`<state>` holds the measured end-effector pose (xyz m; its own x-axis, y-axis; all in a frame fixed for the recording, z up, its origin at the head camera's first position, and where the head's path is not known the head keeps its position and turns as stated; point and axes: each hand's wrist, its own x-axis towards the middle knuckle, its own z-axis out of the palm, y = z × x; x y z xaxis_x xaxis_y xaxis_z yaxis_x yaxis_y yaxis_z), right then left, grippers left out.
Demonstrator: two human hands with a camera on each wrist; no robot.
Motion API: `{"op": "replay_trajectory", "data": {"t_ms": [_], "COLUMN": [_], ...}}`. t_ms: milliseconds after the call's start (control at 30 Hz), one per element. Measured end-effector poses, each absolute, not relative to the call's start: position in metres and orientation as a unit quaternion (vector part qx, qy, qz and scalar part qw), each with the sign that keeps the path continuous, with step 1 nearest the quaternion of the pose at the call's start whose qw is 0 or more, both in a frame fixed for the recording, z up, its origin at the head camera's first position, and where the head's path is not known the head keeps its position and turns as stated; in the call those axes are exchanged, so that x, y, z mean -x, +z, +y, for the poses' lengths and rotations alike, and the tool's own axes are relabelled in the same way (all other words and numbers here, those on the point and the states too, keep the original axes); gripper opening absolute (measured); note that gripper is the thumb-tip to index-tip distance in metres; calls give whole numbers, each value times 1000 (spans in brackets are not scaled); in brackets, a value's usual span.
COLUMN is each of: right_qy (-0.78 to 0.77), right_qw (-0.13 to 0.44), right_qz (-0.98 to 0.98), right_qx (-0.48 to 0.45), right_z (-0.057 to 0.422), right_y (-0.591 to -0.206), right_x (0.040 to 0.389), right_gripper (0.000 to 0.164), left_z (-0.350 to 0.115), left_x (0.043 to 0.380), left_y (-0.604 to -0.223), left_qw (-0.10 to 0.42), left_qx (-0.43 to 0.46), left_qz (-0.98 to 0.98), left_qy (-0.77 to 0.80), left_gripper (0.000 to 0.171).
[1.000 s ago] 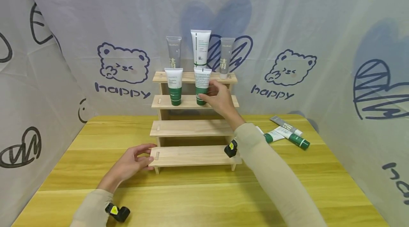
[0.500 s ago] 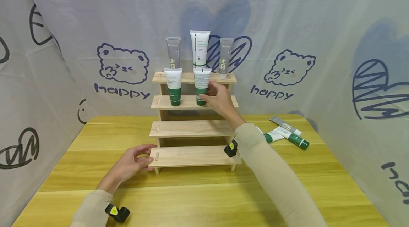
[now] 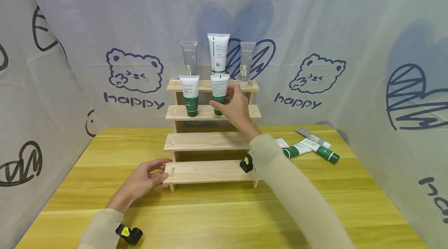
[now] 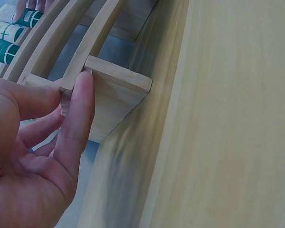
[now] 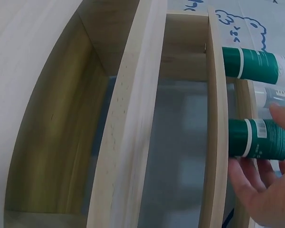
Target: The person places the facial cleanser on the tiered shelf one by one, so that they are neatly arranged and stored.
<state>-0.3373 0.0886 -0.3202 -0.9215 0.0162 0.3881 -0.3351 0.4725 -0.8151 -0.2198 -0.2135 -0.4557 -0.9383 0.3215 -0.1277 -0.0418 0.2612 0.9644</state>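
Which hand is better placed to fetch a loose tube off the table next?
Probably the right hand, once free: it holds a green-and-white tube, but the loose tubes lie right of the wooden rack, whose left end the left hand pinches.

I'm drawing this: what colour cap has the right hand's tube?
The cap is dark green, clearest in the right wrist view.

- Right grip [image 3: 238,107] and its tube [image 3: 219,87] have shifted slightly left at mid-frame.
- The thumb now reaches farther across the tube's front.
- The sleeve [image 3: 301,190], also farther left, uncovers more of a white item [image 3: 281,143] and green cap [image 3: 288,152], right of centre.
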Motion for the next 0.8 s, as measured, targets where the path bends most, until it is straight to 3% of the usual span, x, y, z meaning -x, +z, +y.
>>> {"op": "replay_trajectory", "data": {"t_ms": [300, 500, 800], "right_qy": [490, 517, 523], "right_qw": [189, 165, 103], "right_qz": [-848, -834, -837], "right_qx": [-71, -98, -122], "right_z": [86, 93, 97], "right_y": [-318, -316, -320], "right_x": [337, 339, 339], "right_gripper": [57, 52, 59], "left_z": [-212, -213, -213], "left_x": [221, 223, 221], "left_y": [-455, -454, -455], "left_qw": [151, 148, 150], "left_qx": [-91, -96, -93], "left_qz": [778, 782, 778], "left_qy": [603, 598, 604], "left_gripper": [58, 58, 59]}}
